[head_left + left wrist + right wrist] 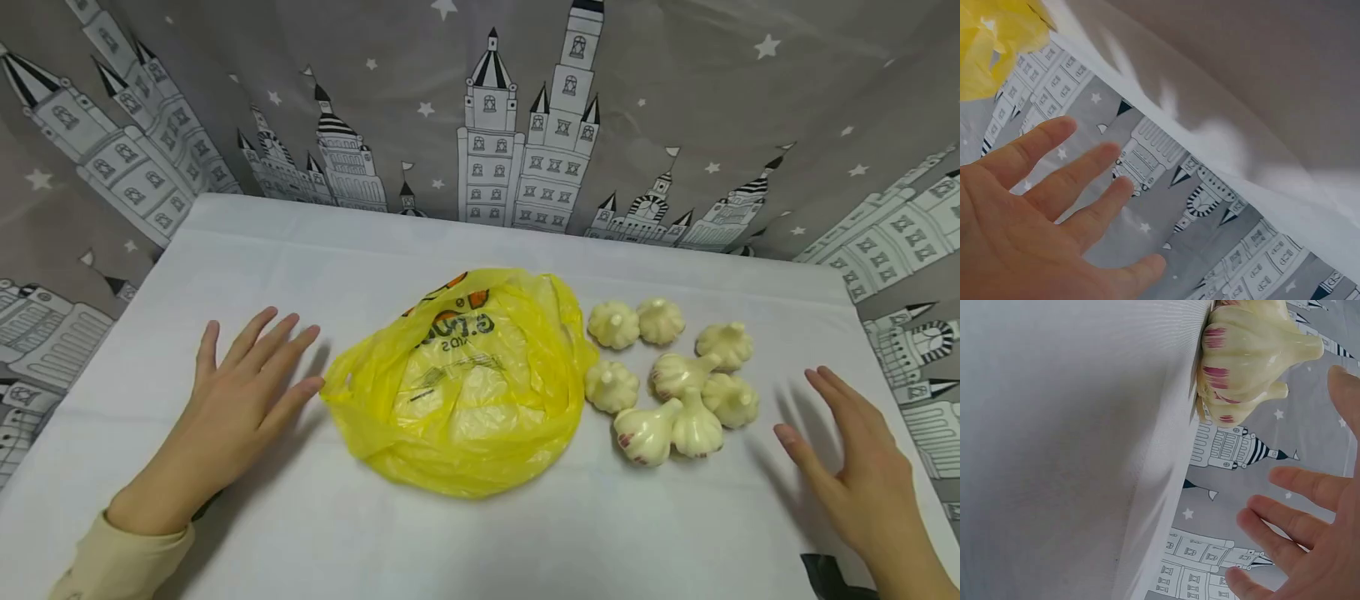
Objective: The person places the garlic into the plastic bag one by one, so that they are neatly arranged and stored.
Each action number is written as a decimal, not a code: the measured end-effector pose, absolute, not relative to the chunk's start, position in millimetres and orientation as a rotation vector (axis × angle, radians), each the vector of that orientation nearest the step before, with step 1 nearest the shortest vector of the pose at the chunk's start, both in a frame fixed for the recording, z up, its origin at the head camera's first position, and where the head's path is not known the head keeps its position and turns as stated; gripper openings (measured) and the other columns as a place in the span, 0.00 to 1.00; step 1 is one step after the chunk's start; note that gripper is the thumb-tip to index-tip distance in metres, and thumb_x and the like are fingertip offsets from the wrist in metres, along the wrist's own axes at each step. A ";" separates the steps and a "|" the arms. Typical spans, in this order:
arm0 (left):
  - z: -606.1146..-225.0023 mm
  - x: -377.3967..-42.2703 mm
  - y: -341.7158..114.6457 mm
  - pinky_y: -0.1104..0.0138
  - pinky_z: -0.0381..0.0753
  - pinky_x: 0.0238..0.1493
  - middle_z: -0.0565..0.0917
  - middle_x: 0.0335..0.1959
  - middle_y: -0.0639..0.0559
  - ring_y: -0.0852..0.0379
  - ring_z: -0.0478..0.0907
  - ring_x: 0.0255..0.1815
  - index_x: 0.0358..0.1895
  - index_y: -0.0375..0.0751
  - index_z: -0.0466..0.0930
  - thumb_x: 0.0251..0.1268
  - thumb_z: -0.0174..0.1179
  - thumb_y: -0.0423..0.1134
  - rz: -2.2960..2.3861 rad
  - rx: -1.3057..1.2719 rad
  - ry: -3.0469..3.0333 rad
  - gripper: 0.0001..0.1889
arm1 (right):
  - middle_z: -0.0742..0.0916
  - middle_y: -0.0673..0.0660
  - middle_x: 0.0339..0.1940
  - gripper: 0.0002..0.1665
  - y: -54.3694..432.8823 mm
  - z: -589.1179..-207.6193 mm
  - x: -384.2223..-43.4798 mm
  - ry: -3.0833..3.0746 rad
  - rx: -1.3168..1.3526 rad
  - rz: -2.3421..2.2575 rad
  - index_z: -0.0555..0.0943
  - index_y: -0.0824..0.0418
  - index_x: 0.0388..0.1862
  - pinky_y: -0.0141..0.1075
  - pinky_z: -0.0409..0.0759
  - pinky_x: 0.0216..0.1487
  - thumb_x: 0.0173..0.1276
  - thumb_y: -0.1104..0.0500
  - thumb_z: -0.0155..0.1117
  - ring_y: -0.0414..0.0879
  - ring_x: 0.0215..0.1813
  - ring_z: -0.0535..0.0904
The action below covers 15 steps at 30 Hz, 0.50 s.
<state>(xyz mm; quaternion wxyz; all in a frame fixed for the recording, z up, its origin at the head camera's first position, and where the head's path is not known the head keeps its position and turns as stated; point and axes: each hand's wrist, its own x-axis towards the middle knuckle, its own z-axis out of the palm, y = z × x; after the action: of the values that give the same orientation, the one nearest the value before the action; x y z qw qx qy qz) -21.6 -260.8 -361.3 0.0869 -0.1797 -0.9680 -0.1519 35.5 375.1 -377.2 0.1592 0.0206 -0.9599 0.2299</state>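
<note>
A yellow plastic bag (480, 400) lies on the white table with its mouth spread wide, dark and orange print showing inside. Several garlic bulbs (693, 396) are clustered along the bag's right side, some with purple streaks. My left hand (243, 404) is spread out left of the bag, its thumb tip right at the bag's edge and nothing held. My right hand (862, 467) hovers at the right, fingers extended, apart from the garlic. In the right wrist view, streaked garlic bulbs (1250, 353) appear beyond the spread fingers.
The white tabletop (570, 533) stretches around the bag and bulbs. A grey curtain (675, 92) printed with castles and stars hangs behind the table and along both sides.
</note>
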 end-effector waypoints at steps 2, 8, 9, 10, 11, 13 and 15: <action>-359.7 -21.9 -256.5 0.33 0.29 0.80 0.71 0.77 0.35 0.37 0.53 0.85 0.77 0.44 0.71 0.80 0.55 0.57 -0.458 -0.550 -2.878 0.31 | 0.69 0.62 0.83 0.39 375.5 -376.2 34.9 -2.730 0.056 0.650 0.66 0.53 0.83 0.75 0.58 0.70 0.77 0.53 0.67 0.67 0.83 0.61; -359.2 -21.9 -246.7 0.33 0.29 0.80 0.81 0.68 0.37 0.37 0.58 0.82 0.71 0.39 0.77 0.80 0.55 0.57 -0.477 -0.597 -2.852 0.29 | 0.70 0.63 0.82 0.37 375.9 -374.7 34.0 -2.713 0.062 0.653 0.69 0.55 0.81 0.72 0.57 0.74 0.77 0.51 0.67 0.67 0.82 0.62; -359.8 -21.2 -246.0 0.33 0.29 0.80 0.82 0.66 0.37 0.37 0.59 0.82 0.69 0.38 0.78 0.80 0.55 0.56 -0.479 -0.607 -2.848 0.29 | 0.70 0.64 0.82 0.37 375.6 -375.4 34.3 -2.717 0.065 0.654 0.69 0.56 0.81 0.72 0.56 0.75 0.77 0.51 0.67 0.67 0.82 0.62; -360.3 -20.4 -245.7 0.33 0.29 0.80 0.83 0.64 0.36 0.37 0.60 0.81 0.68 0.37 0.79 0.80 0.56 0.56 -0.481 -0.614 -2.844 0.28 | 0.71 0.64 0.82 0.37 375.4 -376.4 34.6 -2.715 0.071 0.661 0.69 0.56 0.81 0.71 0.56 0.75 0.77 0.52 0.67 0.67 0.82 0.62; -360.9 -19.4 -245.7 0.32 0.28 0.80 0.84 0.63 0.36 0.37 0.61 0.80 0.66 0.37 0.80 0.80 0.56 0.56 -0.480 -0.619 -2.842 0.27 | 0.71 0.64 0.81 0.37 374.9 -377.6 35.3 -2.717 0.073 0.664 0.69 0.56 0.81 0.70 0.56 0.75 0.76 0.53 0.68 0.67 0.82 0.62; -360.8 -18.7 -244.9 0.32 0.28 0.80 0.85 0.61 0.36 0.36 0.62 0.79 0.63 0.36 0.81 0.80 0.57 0.56 -0.472 -0.629 -2.834 0.27 | 0.71 0.64 0.81 0.38 374.3 -379.1 36.0 -2.717 0.075 0.667 0.69 0.55 0.81 0.70 0.57 0.75 0.76 0.54 0.69 0.67 0.81 0.63; -359.6 -19.6 -243.9 0.32 0.29 0.80 0.86 0.59 0.36 0.36 0.63 0.77 0.62 0.36 0.82 0.79 0.57 0.56 -0.457 -0.635 -2.819 0.26 | 0.72 0.64 0.81 0.38 374.5 -378.9 35.9 -2.711 0.074 0.671 0.69 0.55 0.81 0.69 0.57 0.76 0.75 0.55 0.70 0.66 0.82 0.63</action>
<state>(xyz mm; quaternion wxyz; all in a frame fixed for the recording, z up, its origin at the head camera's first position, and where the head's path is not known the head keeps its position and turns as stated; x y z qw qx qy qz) -19.6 -243.9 -359.6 0.1080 -0.2158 -0.9579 -0.1554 35.9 374.5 -378.9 0.1728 0.0259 -0.9558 0.2366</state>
